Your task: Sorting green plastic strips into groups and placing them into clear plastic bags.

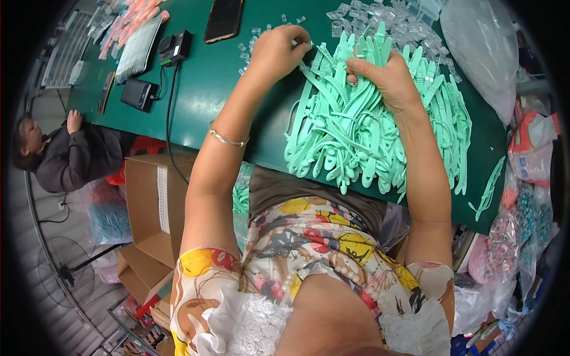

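Right hand [386, 80]: grip closed around a bunch of mint-green plastic straps [362, 136], heaped on the green worktop [202, 95]. Left hand [279, 50]: fingertips pinching 1 small clear clip [380, 21]. Clear plastic bag [484, 50] far right; brown cardboard box [154, 202] lower left.

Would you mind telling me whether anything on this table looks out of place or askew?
One green strap lies apart from the pile, at the table's right near edge, partly overhanging it. The left hand is at the clear clips; the right hand grips straps in the pile. Nothing looks damaged.
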A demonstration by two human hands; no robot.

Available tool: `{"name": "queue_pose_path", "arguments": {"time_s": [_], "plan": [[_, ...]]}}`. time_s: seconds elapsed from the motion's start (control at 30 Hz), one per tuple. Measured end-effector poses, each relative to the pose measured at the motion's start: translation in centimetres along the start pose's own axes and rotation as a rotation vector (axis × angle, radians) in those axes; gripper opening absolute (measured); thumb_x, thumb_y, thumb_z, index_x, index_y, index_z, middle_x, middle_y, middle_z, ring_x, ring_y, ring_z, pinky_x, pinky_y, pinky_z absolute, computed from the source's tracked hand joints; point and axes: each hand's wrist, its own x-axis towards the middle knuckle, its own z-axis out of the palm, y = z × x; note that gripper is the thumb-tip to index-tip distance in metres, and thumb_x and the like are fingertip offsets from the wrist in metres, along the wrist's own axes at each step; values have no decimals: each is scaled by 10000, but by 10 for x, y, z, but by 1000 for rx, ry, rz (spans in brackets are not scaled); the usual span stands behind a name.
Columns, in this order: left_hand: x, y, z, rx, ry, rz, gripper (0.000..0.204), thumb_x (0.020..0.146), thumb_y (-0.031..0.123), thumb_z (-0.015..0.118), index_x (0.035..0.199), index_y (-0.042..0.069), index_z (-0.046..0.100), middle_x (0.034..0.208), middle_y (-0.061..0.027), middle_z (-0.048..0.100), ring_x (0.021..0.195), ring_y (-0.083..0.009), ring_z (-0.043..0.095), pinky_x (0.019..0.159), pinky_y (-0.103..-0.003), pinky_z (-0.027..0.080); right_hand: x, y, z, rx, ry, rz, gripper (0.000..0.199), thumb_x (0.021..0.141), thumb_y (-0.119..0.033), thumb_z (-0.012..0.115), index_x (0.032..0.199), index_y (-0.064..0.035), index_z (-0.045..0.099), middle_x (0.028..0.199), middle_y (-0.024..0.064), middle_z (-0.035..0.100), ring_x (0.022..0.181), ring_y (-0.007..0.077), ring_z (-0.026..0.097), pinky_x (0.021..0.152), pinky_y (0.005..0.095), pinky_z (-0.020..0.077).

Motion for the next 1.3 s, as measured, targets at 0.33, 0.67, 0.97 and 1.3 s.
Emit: {"name": "queue_pose_path", "arguments": {"time_s": [0.33,0.67,0.97,1.3], "plan": [[-17,37,-6,-1236,-247,-380,162,752,81,695,878,21,611,815,-38,626,703,-99,579,610,-208,451,-1,1,2,-114,-22,-70,243,700,-97,735,870,15,602,744,55,628,593,102,579,546,229,476],[-18,39,-1,-1217,-245,-347,179,732,68,708,877,7,622,785,-51,623,668,-97,578,614,-199,471,-2,-1,4,-135,-59,-75,251,695,-90,737,875,16,598,753,58,626,590,98,579,541,220,480],[-18,37,-4,-1235,-353,-383,185,778,135,681,888,-1,620,775,-53,630,677,-107,600,619,-206,475,-2,1,5,-147,-57,-72,258,695,-82,732,880,19,582,726,57,622,588,96,579,535,216,471],[-16,44,0,-1151,-407,-372,181,786,205,668,761,40,598,663,2,568,585,-63,506,538,-189,380,1,11,4,-362,6,-189,304,685,-116,741,913,26,599,736,42,628,605,78,571,555,221,466]]}}
